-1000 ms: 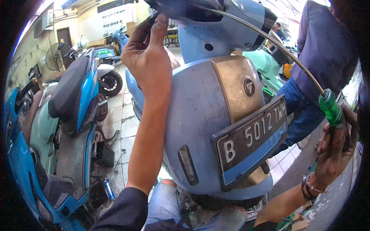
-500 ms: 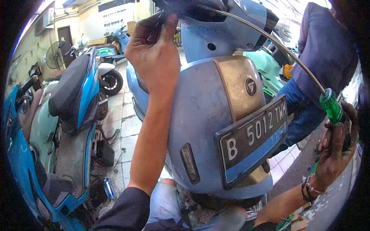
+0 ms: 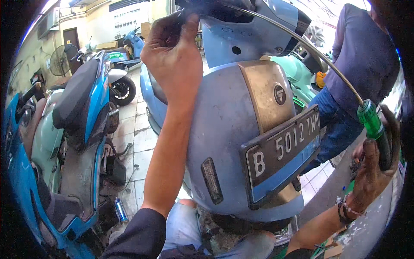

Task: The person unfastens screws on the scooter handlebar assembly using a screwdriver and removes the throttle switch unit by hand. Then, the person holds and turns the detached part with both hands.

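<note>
At the right edge my right hand (image 3: 374,166) grips a screwdriver by its green and black handle (image 3: 371,121). Its long thin metal shank runs up and left to a dark part (image 3: 228,13) at the top of the blue-grey scooter; the tip is not visible. High on the scooter's left, my left hand (image 3: 176,56) is closed, with thumb and fingers pinched on something dark that I cannot make out. Below it bulges the scooter's front fender (image 3: 224,99), with a gold stripe, a round badge and a dark number plate (image 3: 282,155) tilted up to the right.
A bright blue scooter (image 3: 82,108) with a black seat stands close on the left. Behind on the right are a mint-green scooter (image 3: 297,77) and a person in dark clothing (image 3: 364,56). A blue can (image 3: 121,210) stands on the tiled floor, and a fan (image 3: 60,60) is farther back.
The fingers of my right hand have shifted on the screwdriver handle, showing more of its black end. My left hand stays in nearly the same place.
</note>
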A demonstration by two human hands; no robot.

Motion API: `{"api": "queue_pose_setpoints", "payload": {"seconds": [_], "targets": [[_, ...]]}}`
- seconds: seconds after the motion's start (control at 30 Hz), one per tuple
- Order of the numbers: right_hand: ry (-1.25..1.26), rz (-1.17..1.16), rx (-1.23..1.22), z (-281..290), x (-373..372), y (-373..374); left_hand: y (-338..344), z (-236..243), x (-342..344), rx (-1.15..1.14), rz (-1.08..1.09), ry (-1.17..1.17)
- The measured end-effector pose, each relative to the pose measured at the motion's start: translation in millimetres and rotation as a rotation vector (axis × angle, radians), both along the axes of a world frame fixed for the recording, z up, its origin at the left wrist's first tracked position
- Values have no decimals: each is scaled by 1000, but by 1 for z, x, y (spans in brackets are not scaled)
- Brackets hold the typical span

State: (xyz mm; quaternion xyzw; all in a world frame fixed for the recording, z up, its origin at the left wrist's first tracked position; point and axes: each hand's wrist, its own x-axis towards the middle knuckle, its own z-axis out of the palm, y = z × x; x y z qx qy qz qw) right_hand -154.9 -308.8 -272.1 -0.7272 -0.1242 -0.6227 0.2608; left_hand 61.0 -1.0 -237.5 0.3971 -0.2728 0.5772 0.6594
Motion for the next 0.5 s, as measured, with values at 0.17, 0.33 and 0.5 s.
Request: {"api": "queue_pose_setpoints", "payload": {"seconds": [0.17,0.33,0.5], "targets": [[276,343,294,7,-3,3,4,-3,-3,35,20,41],[-228,-13,5,-6,35,0,1,-3,-3,23,-43,33],[171,559,305,2,10,11,2,-4,1,13,31,42]]}}
